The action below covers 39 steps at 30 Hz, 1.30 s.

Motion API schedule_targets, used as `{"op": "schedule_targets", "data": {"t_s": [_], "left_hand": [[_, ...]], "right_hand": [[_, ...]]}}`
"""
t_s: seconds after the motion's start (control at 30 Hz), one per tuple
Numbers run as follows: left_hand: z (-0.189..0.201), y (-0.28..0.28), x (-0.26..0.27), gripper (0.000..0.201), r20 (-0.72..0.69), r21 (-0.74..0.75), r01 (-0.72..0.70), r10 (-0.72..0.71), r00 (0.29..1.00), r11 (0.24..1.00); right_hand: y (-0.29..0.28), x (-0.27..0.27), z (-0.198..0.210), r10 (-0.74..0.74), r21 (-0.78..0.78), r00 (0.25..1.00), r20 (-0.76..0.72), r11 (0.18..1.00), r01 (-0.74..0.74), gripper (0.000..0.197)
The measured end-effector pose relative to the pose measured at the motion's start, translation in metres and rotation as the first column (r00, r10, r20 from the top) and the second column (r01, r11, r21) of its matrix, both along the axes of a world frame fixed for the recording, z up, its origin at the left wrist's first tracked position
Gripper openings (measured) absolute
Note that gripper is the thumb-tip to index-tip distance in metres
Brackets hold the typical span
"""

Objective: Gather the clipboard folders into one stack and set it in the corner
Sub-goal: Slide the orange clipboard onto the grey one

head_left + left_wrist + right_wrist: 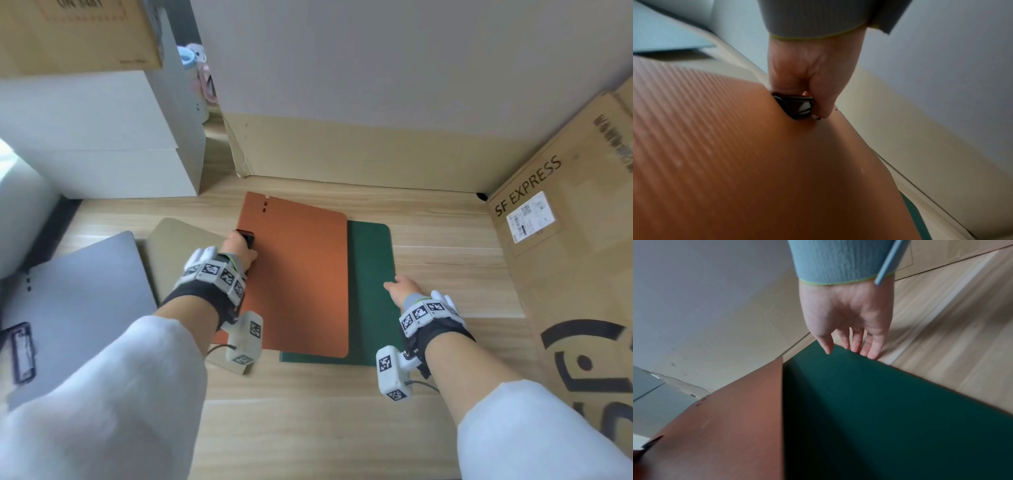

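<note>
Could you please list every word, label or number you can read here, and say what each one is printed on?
"SF EXPRESS": right cardboard box, printed above its white label.
White label on that box: print too small to read.
Vertical print along that box's far edge: blurred, unreadable.
Top-left cardboard box: print cut off by the frame, unreadable.
Square coded markers on the wrist rigs: patterns, no words.
Folders: no text seen.

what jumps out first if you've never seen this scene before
The orange folder in the middle of the wooden floor, lying partly over a dark green folder. The left hand grips the black clip at the orange one's left edge, while the right hand touches the green one's right edge. A grey folder lies at far left.
</note>
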<state>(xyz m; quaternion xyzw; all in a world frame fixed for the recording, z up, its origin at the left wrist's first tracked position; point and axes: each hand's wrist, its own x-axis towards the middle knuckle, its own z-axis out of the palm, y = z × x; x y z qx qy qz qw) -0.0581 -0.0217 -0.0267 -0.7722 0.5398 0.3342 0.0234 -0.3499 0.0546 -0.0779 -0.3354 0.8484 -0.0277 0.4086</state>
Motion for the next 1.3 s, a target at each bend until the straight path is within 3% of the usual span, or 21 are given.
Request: {"op": "schedule_targets", "data": {"t_s": [0.17, 0.37, 0.5, 0.77, 1.13, 1.3], "left_hand": [[-0.021, 0.006, -0.053, 0.052, -0.014, 0.013, 0.004, -0.004, 1.000, 1.000], [-0.034, 0.013, -0.079, 0.049, 0.071, 0.050, 0.065, -0.069, 0.995, 0.997], [-0.039, 0.018, -0.094, 0.048, 0.040, 0.059, 0.090, -0.092, 0.995, 0.994], [-0.043, 0.026, -0.102, 0.052, 0.026, 0.037, 0.054, -0.055, 0.998, 0.998], [-0.043, 0.029, -0.100, 0.051, 0.067, 0.109, -0.003, -0.004, 0.998, 0.994], [-0.044, 0.029, -0.100, 0.052, 0.016, 0.103, -0.052, 0.051, 0.999, 0.993]], "right_hand": [[0.003, -0.014, -0.004, 0.002, 0.006, 0.997, 0.076, 1.000, -0.003, 0.053], [0.004, -0.008, 0.005, 0.016, 0.001, 0.996, 0.086, 1.000, -0.017, 0.051], [0.004, -0.009, 0.002, 0.011, -0.011, 0.997, 0.083, 1.000, -0.010, 0.051], [0.002, -0.013, -0.004, 0.002, -0.039, 0.998, 0.055, 0.999, 0.000, 0.049], [-0.002, -0.004, -0.008, -0.091, -0.178, 0.976, 0.196, 0.976, 0.127, 0.056], [-0.002, -0.001, -0.003, -0.041, -0.171, 0.979, 0.199, 0.982, 0.076, 0.060]]}}
